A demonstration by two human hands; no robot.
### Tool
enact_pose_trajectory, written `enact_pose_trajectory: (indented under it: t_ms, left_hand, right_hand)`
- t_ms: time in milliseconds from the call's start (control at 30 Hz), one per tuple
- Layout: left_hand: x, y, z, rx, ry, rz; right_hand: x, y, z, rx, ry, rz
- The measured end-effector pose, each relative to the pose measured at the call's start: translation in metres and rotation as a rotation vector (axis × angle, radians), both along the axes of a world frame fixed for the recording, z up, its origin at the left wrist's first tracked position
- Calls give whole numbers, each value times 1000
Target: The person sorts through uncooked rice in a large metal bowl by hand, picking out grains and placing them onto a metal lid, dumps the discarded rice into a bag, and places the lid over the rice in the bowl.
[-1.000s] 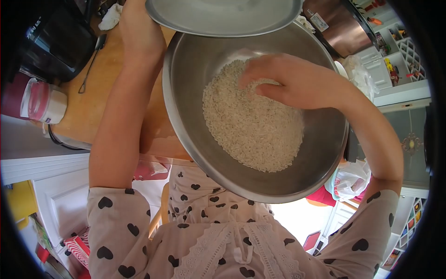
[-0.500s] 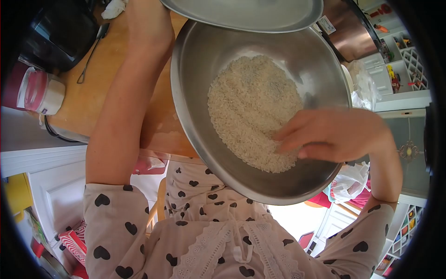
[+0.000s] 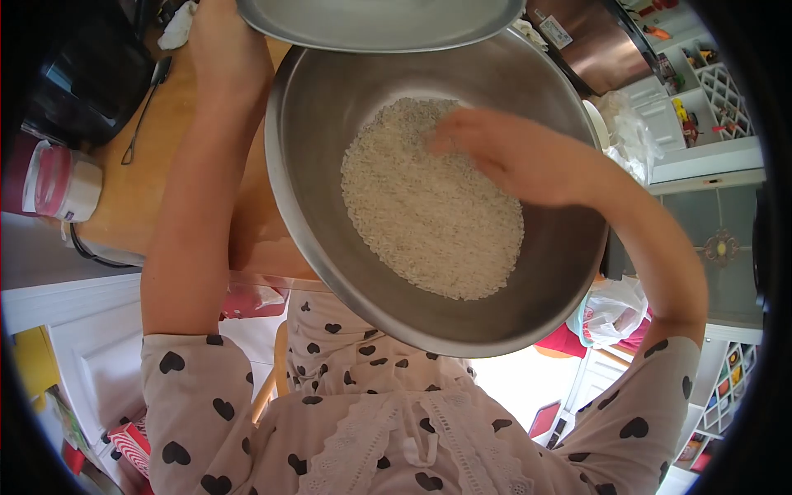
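Note:
A large steel basin [image 3: 289, 165] is tilted toward me, with white rice [image 3: 429, 223] spread over its bottom. My right hand [image 3: 503, 153] reaches in from the right, fingers loosely bent and apart over the rice's upper edge, slightly blurred. Along the top of the view, a second metal bowl [image 3: 388, 29] overlaps the basin's far rim. My left hand [image 3: 227, 33] is at that bowl's left rim and appears to hold it; the fingers are hidden past the frame edge.
On the wooden counter [image 3: 181, 132] at left lie a long-handled utensil [image 3: 144, 120], a black appliance [image 3: 87, 74] and a jar with a pink lid [image 3: 66, 181]. A copper-coloured appliance [image 3: 590, 45] and plastic bags [image 3: 627, 132] are at the right.
My right hand has swept from the rice's lower right to its upper edge, leaving the rice flatter. The upper bowl and left hand have shifted left.

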State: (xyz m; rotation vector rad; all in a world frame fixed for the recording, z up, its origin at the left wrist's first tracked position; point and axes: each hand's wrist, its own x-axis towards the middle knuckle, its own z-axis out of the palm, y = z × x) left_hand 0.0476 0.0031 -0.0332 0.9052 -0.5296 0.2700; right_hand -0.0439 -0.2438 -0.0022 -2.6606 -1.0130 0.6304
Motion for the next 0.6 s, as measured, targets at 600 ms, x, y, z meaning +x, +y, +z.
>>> enact_pose_trajectory:
  t_ms: [600]
  left_hand:
    - [-4,2,1,-35,61,-65]
  right_hand:
    - [-65,-38,37,159,-343,-381]
